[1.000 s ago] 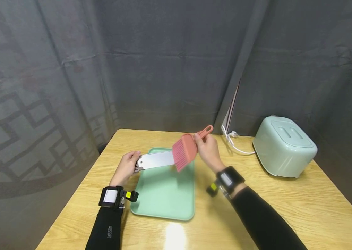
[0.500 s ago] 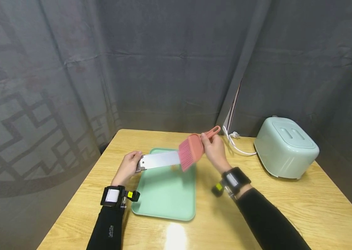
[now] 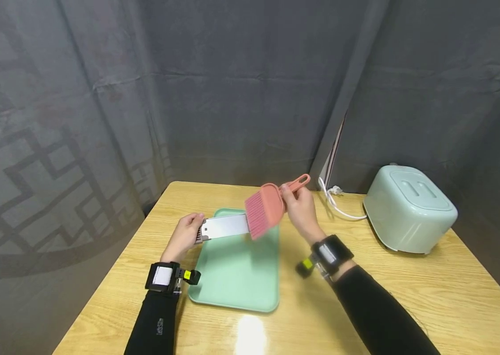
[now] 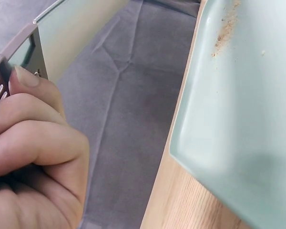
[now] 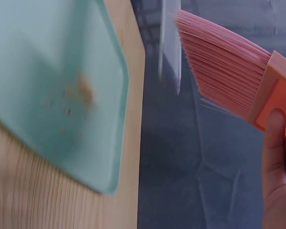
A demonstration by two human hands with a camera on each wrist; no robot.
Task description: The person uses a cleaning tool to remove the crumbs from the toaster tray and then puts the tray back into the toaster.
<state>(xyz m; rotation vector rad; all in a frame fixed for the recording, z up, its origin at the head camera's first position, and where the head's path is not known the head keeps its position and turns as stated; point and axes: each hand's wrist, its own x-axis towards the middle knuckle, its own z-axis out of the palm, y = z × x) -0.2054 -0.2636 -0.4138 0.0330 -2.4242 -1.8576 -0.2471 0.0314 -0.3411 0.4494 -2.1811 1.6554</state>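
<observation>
My left hand [image 3: 183, 236] grips the slotted grey end of a flat metal crumb tray [image 3: 226, 226], thumb on top, and holds it above a mint-green serving tray [image 3: 235, 285]. A pink hand brush [image 3: 272, 204] is in my right hand [image 3: 302, 214], pinched near the base of its looped handle. Its bristles overlap the crumb tray's right end in the head view. The right wrist view puts the bristles [image 5: 224, 62] beside the crumb tray's edge [image 5: 170, 43]. Brown crumbs [image 4: 226, 29] lie in a small heap on the green tray.
At the right of the wooden table [image 3: 365, 296] stands a mint-green toaster [image 3: 409, 209]. Its white cord [image 3: 340, 211] runs along the table near the back edge. A grey curtain [image 3: 250, 98] hangs behind the table.
The brush shifts a little right, then back left over the end of the crumb tray. The left hand keeps its grip and stays nearly still.
</observation>
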